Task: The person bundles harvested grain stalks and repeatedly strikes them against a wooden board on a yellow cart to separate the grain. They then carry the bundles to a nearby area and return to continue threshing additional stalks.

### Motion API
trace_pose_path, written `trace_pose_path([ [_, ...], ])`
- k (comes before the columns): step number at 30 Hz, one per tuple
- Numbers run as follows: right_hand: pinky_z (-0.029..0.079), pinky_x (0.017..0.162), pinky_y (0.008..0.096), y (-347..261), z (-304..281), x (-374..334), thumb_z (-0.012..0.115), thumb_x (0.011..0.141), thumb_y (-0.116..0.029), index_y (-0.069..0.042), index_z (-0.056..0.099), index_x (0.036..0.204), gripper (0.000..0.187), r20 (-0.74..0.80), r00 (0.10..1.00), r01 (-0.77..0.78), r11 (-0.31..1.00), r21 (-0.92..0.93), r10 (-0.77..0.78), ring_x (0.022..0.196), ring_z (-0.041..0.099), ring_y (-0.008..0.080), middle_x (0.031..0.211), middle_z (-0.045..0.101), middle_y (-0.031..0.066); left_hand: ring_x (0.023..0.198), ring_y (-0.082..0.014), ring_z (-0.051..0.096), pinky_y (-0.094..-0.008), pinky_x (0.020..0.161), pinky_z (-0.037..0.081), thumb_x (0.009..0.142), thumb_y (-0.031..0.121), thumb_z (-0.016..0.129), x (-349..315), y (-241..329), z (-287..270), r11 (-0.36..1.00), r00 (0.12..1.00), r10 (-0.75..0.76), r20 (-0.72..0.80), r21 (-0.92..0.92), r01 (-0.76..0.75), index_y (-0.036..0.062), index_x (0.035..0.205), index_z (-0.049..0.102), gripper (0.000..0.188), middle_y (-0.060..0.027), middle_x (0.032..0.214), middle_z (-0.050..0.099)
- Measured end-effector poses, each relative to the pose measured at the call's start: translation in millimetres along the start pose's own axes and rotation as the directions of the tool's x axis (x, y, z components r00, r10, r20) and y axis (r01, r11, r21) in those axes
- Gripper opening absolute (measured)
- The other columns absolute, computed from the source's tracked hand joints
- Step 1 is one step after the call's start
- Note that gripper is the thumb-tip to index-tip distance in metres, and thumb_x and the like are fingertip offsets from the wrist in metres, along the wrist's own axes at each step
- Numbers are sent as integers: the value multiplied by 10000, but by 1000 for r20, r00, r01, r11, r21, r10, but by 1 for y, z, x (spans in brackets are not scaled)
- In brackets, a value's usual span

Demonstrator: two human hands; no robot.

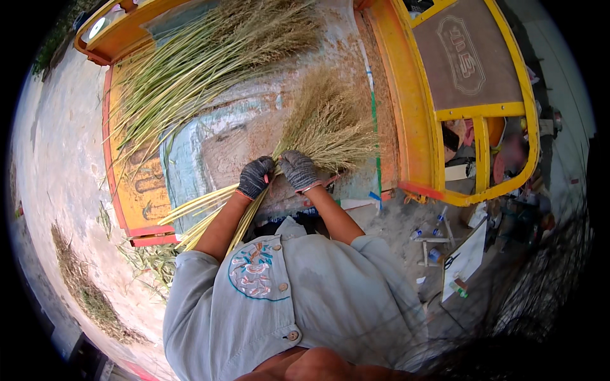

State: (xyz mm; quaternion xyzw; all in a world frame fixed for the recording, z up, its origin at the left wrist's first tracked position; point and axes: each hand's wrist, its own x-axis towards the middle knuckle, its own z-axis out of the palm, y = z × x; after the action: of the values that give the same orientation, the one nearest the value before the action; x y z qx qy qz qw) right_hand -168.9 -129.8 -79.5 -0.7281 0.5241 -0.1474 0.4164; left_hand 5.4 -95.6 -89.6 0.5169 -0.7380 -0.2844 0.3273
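Observation:
A bundle of broom-like grass stalks [337,130] lies across the near part of the cargo bed, its feathery heads fanned to the upper right and its pale bare stems running to the lower left. My left hand [255,177], in a dark grey knit glove, is closed round the stems just below the heads. Right beside it, my right hand [297,170], gloved alike, grips the same bundle at the base of the heads. Both hands nearly touch. The fingertips are partly hidden among the stalks.
A larger heap of green-stemmed grass [197,70] lies farther back on the bed's worn blue-and-white sheet [190,143]. A yellow metal frame [445,114] borders the right. Beyond it stand a small stool [435,240] and a white board [466,260] bearing scissors [450,261]. Dried grass [86,286] lies on the ground at left.

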Motion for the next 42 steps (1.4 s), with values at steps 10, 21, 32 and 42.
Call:
trace_pose_path([
  [10, 463, 808, 438, -10, 26, 20, 482, 828, -195, -91, 618, 991, 237, 170, 980, -21, 899, -437, 106, 992, 551, 329, 1134, 519, 157, 694, -330, 580, -381, 607, 467, 671, 93, 668, -13, -2, 22, 966, 936, -218, -276, 78, 248, 75, 804, 586, 157, -135, 747, 587],
  [21, 436, 851, 413, -9, 29, 39, 538, 809, -237, -14, 615, 963, 282, 310, 919, -98, 903, -419, 244, 985, 532, 340, 1067, 554, 196, 731, -341, 573, -399, 643, 461, 691, 155, 654, -6, -28, 7, 968, 968, -248, 38, 44, 246, 49, 751, 617, 127, -160, 775, 584],
  [32, 393, 942, 379, -4, 38, 21, 433, 865, -210, -25, 488, 1206, 392, 295, 948, 51, 858, -512, 120, 1148, 465, 300, 1303, 426, 158, 790, -331, 583, -405, 678, 468, 767, 229, 570, -3, -8, -36, 916, 881, -359, 309, 297, 269, 79, 772, 643, 168, -159, 820, 586],
  [42, 443, 865, 401, -9, -9, -30, 571, 795, -243, -43, 602, 975, 271, -133, 963, 195, 949, -248, -233, 1044, 530, 301, 1117, 546, 182, 951, -330, 563, -420, 825, 451, 668, 388, 698, -21, 13, -28, 802, 845, -490, 212, 491, 342, 102, 1161, 497, 604, -147, 1043, 593],
])
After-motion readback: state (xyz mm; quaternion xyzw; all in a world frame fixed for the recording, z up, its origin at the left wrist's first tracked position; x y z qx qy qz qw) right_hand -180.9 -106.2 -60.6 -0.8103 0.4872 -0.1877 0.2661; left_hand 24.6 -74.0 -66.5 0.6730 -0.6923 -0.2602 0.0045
